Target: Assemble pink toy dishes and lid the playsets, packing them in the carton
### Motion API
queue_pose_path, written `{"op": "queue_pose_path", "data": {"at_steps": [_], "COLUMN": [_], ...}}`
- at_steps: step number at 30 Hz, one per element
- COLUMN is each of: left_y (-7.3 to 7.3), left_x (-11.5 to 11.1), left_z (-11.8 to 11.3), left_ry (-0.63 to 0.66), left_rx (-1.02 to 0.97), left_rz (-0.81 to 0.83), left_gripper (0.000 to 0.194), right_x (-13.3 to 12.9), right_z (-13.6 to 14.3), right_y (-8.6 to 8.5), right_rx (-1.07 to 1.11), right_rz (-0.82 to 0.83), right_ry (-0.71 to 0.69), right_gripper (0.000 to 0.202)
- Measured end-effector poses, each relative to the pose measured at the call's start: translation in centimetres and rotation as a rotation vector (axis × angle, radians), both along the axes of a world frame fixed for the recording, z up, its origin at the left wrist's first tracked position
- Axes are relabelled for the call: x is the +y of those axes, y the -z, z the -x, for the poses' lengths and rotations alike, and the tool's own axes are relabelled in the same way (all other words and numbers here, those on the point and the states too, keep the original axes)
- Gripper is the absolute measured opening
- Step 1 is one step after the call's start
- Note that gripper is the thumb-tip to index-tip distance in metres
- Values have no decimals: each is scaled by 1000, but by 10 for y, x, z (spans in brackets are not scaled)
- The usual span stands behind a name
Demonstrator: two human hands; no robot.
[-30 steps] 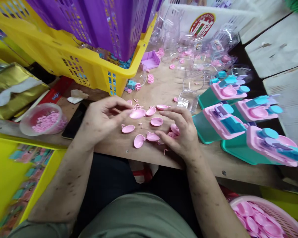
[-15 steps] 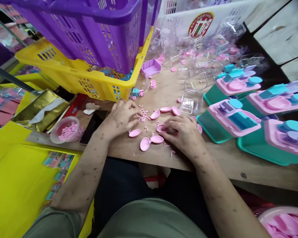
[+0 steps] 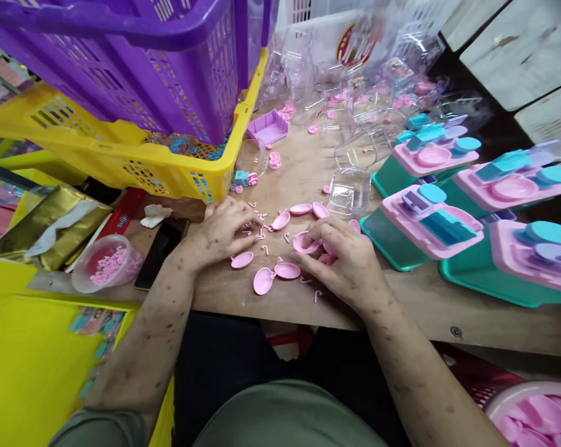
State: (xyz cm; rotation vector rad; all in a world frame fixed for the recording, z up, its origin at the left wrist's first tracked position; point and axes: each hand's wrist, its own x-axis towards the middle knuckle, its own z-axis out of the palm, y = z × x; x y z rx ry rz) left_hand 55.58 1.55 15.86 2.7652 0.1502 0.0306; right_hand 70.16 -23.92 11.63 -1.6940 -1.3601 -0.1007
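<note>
My left hand (image 3: 224, 230) rests low over the tabletop, thumb and fingers apart, beside scattered small pink hook-shaped pieces (image 3: 261, 234). A pink oval piece like a shallow dish (image 3: 241, 260) lies just below its thumb. My right hand (image 3: 343, 257) has thumb and fingers closed on another pink oval dish (image 3: 303, 244). More pink pieces (image 3: 327, 256) show partly beneath that palm. Between the hands lie several loose oval dishes, among them a pair (image 3: 263, 281) touching end to end, and a hook piece (image 3: 317, 296) near the table edge.
On the right stand several teal boxes (image 3: 396, 239) with pink tops. A yellow crate (image 3: 168, 164) with a purple basket (image 3: 159, 74) on it occupies the back left. A tub of small pink parts (image 3: 107, 264) and a phone (image 3: 161, 251) sit left. Clear plastic shells (image 3: 350, 189) lie behind.
The view has shifted slightly, so the scene sits further left. The oval dish at my right fingers now appears tilted and gripped. My left hand stays by the hook pieces.
</note>
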Motion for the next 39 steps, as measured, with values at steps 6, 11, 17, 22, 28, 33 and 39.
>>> {"op": "queue_pose_path", "data": {"at_steps": [6, 11, 17, 22, 28, 33, 39], "left_y": [12, 15, 14, 7, 7, 9, 9], "left_x": [11, 8, 2, -2, -16, -29, -35], "left_z": [1, 7, 11, 15, 8, 5, 5], "left_ry": [99, 60, 48, -27, 51, -13, -7], "left_rx": [-126, -246, -233, -284, -437, -374, -323], "left_rz": [74, 370, 491, 700, 782, 845, 883], "left_gripper": [17, 23, 17, 31, 11, 7, 11], "right_x": [1, 2, 2, 3, 3, 3, 2], "right_z": [1, 1, 0, 2, 4, 4, 3], "right_y": [-2, -2, 0, -1, -2, -3, -4], "right_rx": [6, 11, -17, -12, -61, -85, -85], "right_rz": [2, 21, 21, 22, 38, 31, 36], "right_ry": [-7, -59, -77, -107, -125, -184, -176], "right_gripper": [15, 15, 18, 19, 16, 14, 13]}}
